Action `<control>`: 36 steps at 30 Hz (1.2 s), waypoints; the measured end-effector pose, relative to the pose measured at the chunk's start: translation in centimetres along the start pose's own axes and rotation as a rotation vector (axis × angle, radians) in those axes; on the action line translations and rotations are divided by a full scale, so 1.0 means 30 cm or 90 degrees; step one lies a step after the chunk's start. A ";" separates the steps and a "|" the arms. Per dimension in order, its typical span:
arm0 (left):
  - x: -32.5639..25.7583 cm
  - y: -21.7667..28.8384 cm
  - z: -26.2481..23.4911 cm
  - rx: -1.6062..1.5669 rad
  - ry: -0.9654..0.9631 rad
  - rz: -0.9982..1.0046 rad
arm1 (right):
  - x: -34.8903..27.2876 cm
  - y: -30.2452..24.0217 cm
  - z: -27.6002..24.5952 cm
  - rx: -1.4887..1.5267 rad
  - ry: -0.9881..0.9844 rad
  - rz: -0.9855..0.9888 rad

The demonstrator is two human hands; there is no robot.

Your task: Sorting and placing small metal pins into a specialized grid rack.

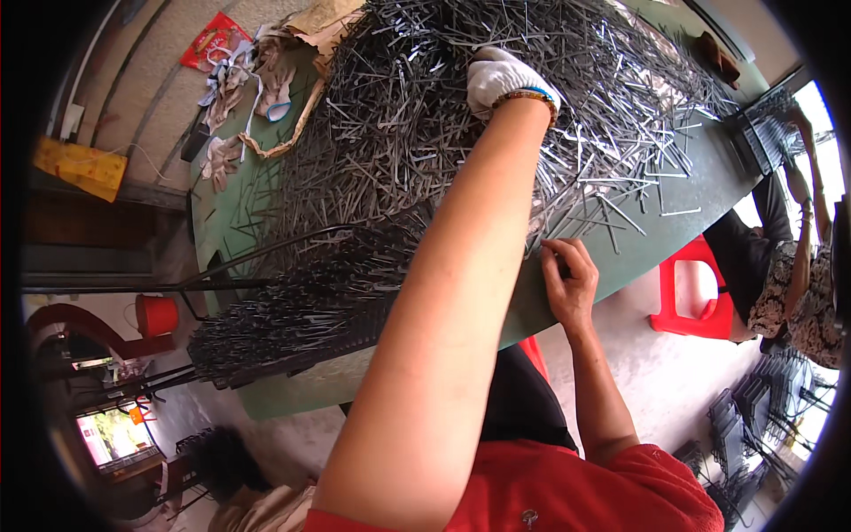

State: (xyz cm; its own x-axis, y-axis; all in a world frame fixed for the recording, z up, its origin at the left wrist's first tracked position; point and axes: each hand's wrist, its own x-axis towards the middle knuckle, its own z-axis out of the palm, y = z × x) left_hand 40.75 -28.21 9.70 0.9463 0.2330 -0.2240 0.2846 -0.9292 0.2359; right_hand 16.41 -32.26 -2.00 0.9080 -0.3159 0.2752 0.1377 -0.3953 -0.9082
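My left hand [510, 82], in a white knitted glove with a beaded bracelet at the wrist, reaches into a big heap of thin dark metal strips [390, 133]. Its fingers look curled, but the glove's back hides what they hold. Bare, my right hand [572, 277] rests by the near edge of the green table [709, 182], fingers bent in beside a few loose strips. Whatever sits between those fingertips cannot be made out. Left of my left forearm, a dense row of dark strips [292, 324] stands packed along the table's near side.
Used gloves [232, 93] and a red packet [215, 42] lie at far left. A red bucket [156, 316] stands on the left. On the right are a red plastic stool [696, 288], another person [802, 284] with a dark rack [769, 133], and stacked black racks [753, 408].
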 end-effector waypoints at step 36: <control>0.083 -0.789 -0.357 -0.324 -0.177 0.288 | -0.016 0.012 -0.010 0.013 0.022 -0.025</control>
State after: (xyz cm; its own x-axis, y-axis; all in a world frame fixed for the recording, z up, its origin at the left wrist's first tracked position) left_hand 38.00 -2.56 13.69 0.9335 -0.2863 -0.2160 -0.0250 -0.6527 0.7572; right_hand 15.92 -32.51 -2.38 0.8874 -0.3302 0.3217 0.1819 -0.3905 -0.9025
